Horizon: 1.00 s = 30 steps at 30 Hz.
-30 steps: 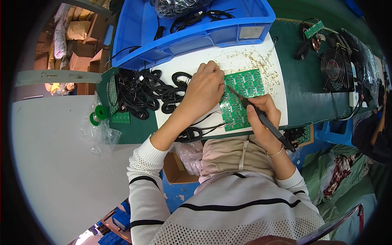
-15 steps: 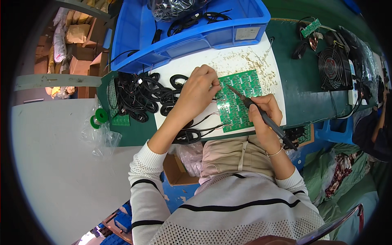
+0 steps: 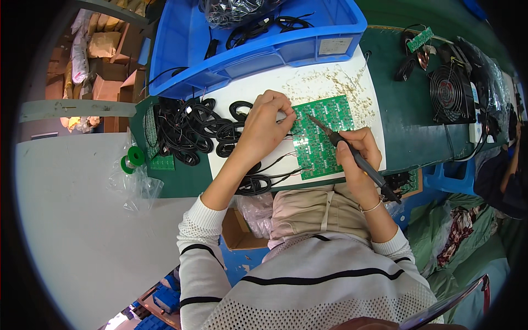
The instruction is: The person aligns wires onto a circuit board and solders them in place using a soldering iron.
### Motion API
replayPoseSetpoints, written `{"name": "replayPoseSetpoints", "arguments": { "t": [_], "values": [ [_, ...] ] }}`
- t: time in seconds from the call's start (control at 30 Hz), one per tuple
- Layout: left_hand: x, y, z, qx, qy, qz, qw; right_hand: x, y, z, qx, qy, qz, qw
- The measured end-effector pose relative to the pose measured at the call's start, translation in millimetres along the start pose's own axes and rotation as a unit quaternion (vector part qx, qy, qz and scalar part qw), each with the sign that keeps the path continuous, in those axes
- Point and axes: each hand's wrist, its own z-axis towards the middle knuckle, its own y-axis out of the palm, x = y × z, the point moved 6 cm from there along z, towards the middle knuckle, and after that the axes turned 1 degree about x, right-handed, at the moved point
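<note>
A green circuit board panel (image 3: 316,157) lies on a white sheet (image 3: 360,88). My right hand (image 3: 362,151) is closed around a dark soldering iron (image 3: 374,173), whose tip points down at the upper left part of the board. Beside the board's upper left edge, my left hand (image 3: 265,127) is pinched closed; what its fingertips hold is too small or hidden to name. Thin wires run from the board's left edge to coiled black cables (image 3: 254,184) by my left wrist. More black cables (image 3: 184,129) lie in a heap farther left.
Beyond the board stands a blue bin (image 3: 247,66) with cables and a plastic bag inside. A fan (image 3: 451,93) and a small green board (image 3: 420,39) on a stand are at the right. Solder bits (image 3: 330,82) litter the sheet. A green spool (image 3: 132,159) sits at the left.
The board has shifted very slightly. My left hand has moved a little nearer to me, and the iron's tip has moved slightly across the board.
</note>
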Motion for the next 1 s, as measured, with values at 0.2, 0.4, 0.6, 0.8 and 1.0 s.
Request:
{"name": "replayPoseSetpoints", "arguments": {
  "t": [0.2,0.4,0.6,0.8,1.0],
  "values": [
    [16,-1,1,0.001,0.064,0.098,0.993,-6,1,2,-0.002,0.018,-0.037,0.999],
    [29,-3,4,-0.011,0.131,0.156,0.979,-6,4,4,-0.007,0.007,-0.052,0.999],
    [28,1,16,-0.066,0.146,0.222,0.962,-4,5,5,-0.009,0.008,-0.059,0.998],
    [30,2,23,-0.119,0.127,0.249,0.953,-2,5,5,-0.007,0.006,-0.061,0.998],
    [29,3,24,-0.13,0.126,0.242,0.953,0,5,5,-0.009,0.02,-0.056,0.998]
  ]
}}
